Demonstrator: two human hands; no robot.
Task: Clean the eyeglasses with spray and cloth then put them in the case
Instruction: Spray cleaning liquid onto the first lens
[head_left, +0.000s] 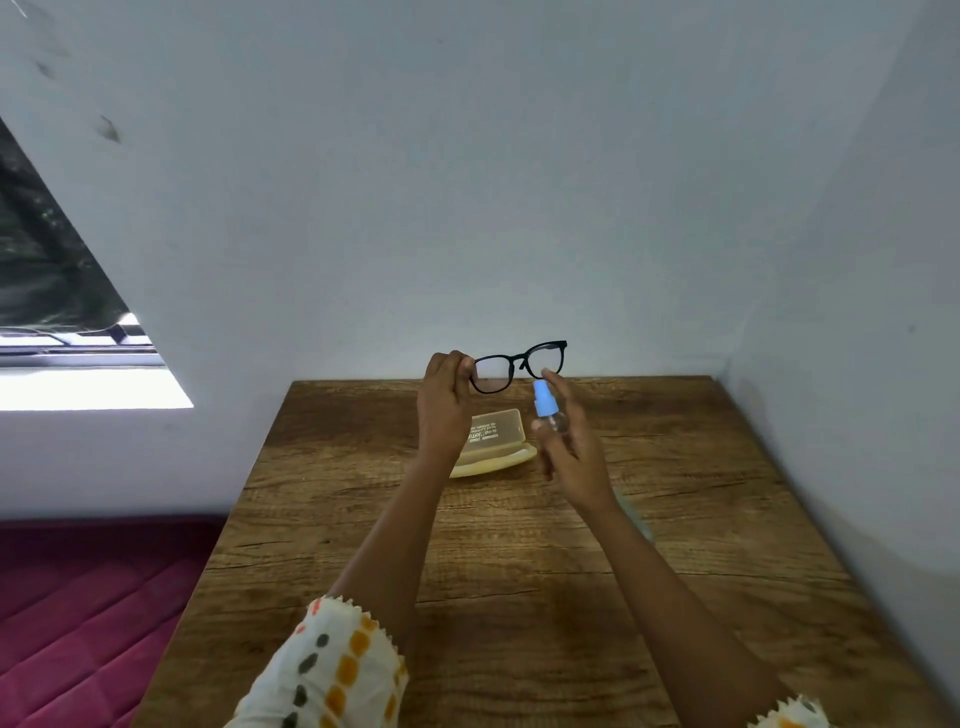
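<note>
**Fingers closed on eyeglasses and spray bottle above the table**

Fingers (464, 364) of the left hand (445, 402) are clenched around the left end of the black eyeglasses (519, 364), at the corner of the frame. The eyeglasses are held up in the air, above the far edge of the wooden table (519, 545), with both lenses seen against the pale wall (467, 182). The frame is slightly tilted, its right end being higher than the left one.

A small spray bottle (548, 413) is grasped in the right hand (574, 457). Its blue head is directed up, just below the right lens, and the clear body is wrapped by the fingers. One finger is stretched over the blue top and reaches close to the right lens; whether it is pressing the top cannot be told, as this part is small and blurred.

Under the hands, a pale yellow case (501, 441) is lying open on the table, with the lid raised at the back and some dark print seen on its inner side. The left part of the case is hidden by the left wrist.

Patterned white sleeves (332, 670) with orange and grey spots are seen at the lower edge. To the left of the table, a dark red quilted surface (78, 613) is visible, and a window (62, 312) is seen higher on the left.
</note>
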